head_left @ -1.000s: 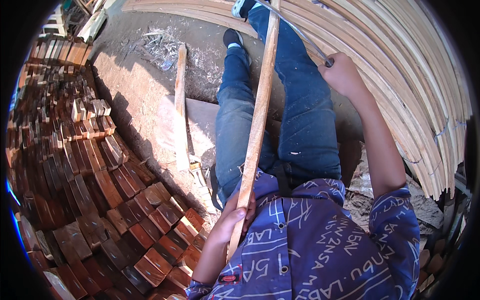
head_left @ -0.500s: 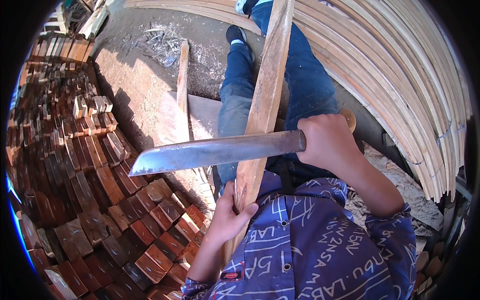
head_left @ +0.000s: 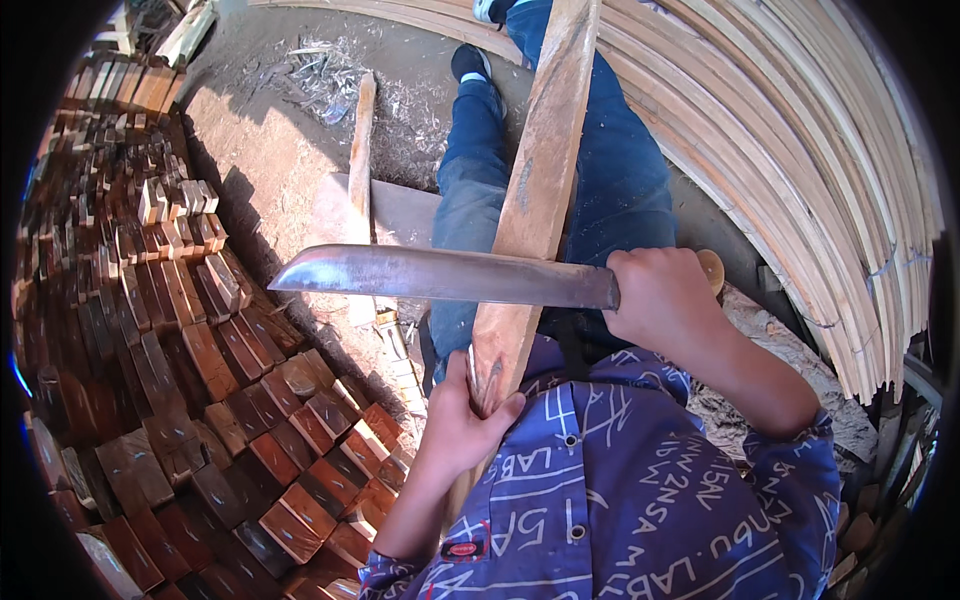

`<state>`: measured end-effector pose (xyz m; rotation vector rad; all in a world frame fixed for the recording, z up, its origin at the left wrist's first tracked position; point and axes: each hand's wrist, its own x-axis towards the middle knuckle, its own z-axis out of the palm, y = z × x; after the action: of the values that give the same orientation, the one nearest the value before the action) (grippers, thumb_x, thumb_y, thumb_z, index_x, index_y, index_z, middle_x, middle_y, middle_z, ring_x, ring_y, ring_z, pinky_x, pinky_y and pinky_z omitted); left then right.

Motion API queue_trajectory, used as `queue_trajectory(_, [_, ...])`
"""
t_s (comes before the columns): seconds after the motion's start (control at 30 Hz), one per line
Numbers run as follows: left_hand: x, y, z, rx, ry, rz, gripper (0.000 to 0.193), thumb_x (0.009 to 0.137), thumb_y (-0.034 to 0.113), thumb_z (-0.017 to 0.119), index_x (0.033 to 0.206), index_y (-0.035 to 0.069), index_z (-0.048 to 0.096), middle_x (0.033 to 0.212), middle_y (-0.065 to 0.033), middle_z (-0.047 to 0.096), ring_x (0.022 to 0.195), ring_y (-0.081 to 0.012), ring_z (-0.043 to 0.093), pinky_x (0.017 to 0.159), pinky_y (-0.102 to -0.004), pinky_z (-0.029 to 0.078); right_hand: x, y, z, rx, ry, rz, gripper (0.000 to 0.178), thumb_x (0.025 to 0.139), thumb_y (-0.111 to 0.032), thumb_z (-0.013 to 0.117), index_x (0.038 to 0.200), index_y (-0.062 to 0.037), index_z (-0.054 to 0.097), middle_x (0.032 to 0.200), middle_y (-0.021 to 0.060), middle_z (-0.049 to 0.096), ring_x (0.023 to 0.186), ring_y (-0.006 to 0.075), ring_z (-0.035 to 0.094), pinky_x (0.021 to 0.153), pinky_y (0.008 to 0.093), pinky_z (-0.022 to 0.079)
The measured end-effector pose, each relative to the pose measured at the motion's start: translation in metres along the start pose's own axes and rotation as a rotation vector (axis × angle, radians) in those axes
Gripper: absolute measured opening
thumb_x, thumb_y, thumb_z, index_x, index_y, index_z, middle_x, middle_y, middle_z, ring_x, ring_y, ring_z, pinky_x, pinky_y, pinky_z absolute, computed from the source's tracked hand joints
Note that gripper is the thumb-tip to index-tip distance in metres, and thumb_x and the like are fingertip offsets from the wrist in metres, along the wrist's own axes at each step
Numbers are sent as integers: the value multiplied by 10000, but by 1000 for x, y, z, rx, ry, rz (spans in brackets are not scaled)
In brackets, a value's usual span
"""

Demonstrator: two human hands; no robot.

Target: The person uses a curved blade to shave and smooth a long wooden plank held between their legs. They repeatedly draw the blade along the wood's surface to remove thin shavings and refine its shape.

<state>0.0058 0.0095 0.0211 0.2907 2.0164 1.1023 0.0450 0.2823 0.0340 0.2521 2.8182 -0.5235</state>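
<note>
A long wooden plank slants up from beside my body and out between my legs. Its near part is gripped by my left hand, thumb lying across one face and fingers round the edge. My right hand is closed round the handle of a machete, whose round wooden butt shows behind the fist. The broad metal blade lies crosswise over the plank, its tip pointing left. Whether the blade touches the wood I cannot tell.
Stacked cut wood blocks fill the left side. Long thin wooden strips are bundled at the right. A narrow stick lies on the ground beside a flat board, with wood shavings farther off. A rough log is by my right arm.
The machete blade has swung a little away from me at its tip and is tilted differently. My right hand has shifted slightly toward me. The left hand keeps its hold on the plank.
</note>
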Motion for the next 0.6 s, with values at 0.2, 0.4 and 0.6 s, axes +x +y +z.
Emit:
queue_trajectory(0.2, [-6, 12, -7, 11, -63, -220, 498, 779, 94, 742, 1182, -45, 485, 1044, -142, 631, 991, -142, 579, 889, -332, 485, 17, 25, 0, -70, 122, 25, 177, 635, -198, 715, 690, -37, 669, 661, 171, 658, 649, 372, 682, 607, 454, 542])
queue_trajectory(0.4, [-9, 5, -3, -31, -35, -112, 504, 781, 94, 742, 1187, -57, 483, 1009, -152, 643, 968, -159, 599, 875, -327, 494, 36, 62, -29, 81, 151, 545, 222, 745, -172, 679, 833, 29, 714, 810, 248, 691, 793, 422, 686, 777, 477, 556])
queue_trajectory(0.6, [-3, -4, 0, -52, -30, -104, 488, 786, 80, 740, 1176, -54, 479, 998, -129, 654, 938, -143, 607, 849, -319, 506, 8, 5, -3, 128, -111, 210, 200, 701, -187, 718, 808, -19, 726, 757, 216, 686, 755, 398, 690, 738, 475, 558])
